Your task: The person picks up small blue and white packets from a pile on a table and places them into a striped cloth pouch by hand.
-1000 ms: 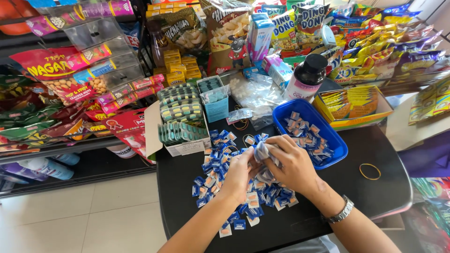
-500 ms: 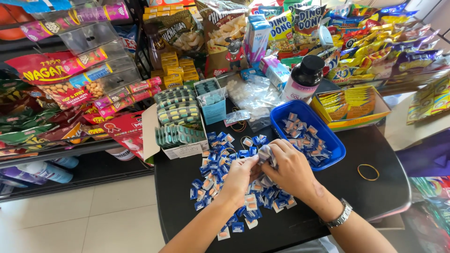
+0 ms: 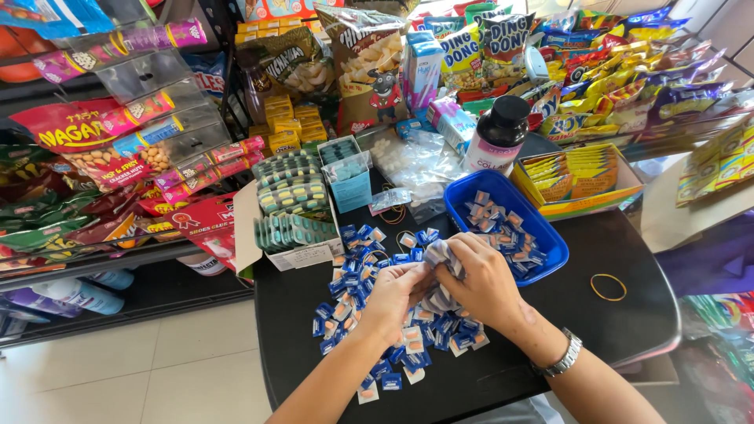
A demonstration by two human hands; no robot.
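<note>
Both my hands meet over a black table (image 3: 628, 314), above a heap of small blue and white sachets (image 3: 353, 290). My left hand (image 3: 393, 294) and my right hand (image 3: 479, 283) together grip a crumpled clear plastic bag (image 3: 440, 255) that holds sachets. A silver watch (image 3: 559, 360) sits on my right wrist. Just right of my hands stands a blue plastic tray (image 3: 554, 259) with several more sachets in it.
A yellow rubber band (image 3: 609, 286) lies on the table at the right. Behind stand a dark bottle with a black cap (image 3: 496, 137), a carton of teal packets (image 3: 290, 208), a box of yellow packets (image 3: 581, 177) and racks of snack bags. Tiled floor (image 3: 157, 369) at left.
The view has shifted slightly. My hands stay together over the sachet heap, working the plastic bag between the fingers.
</note>
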